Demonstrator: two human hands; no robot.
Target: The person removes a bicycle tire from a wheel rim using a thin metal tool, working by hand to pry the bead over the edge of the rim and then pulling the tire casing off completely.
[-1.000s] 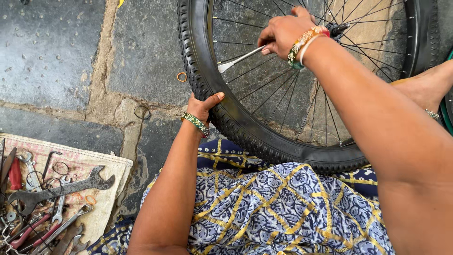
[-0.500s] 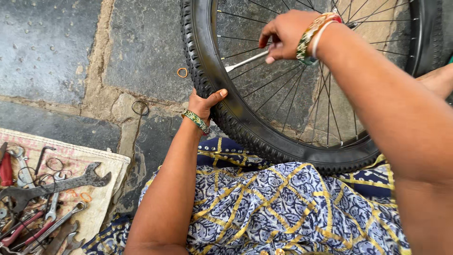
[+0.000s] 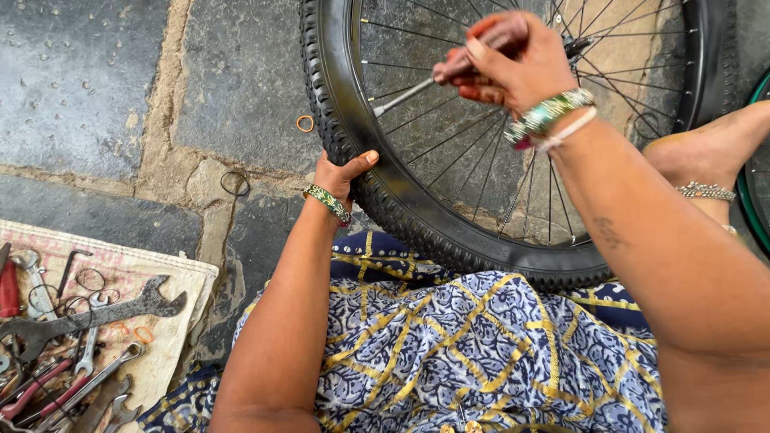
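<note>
A black bicycle wheel (image 3: 417, 224) with a knobby tyre and thin spokes rests against my lap on the stone floor. My left hand (image 3: 341, 172) grips the tyre's lower left edge, thumb on top. My right hand (image 3: 513, 60) is raised over the spokes and closed around a slim metal tool (image 3: 401, 98) whose shaft points down-left toward the rim. Both wrists wear bangles.
A cloth mat (image 3: 120, 321) at lower left carries several wrenches, a large spanner (image 3: 88, 313) and red-handled pliers (image 3: 8, 289). Two small rings (image 3: 305, 123) lie on the stone slabs. A bare foot with an anklet (image 3: 706, 160) rests right of the wheel.
My right hand has lifted and shifted right with the metal tool, drawing its tip away from the rim. My left hand stays on the tyre. The view has moved slightly.
</note>
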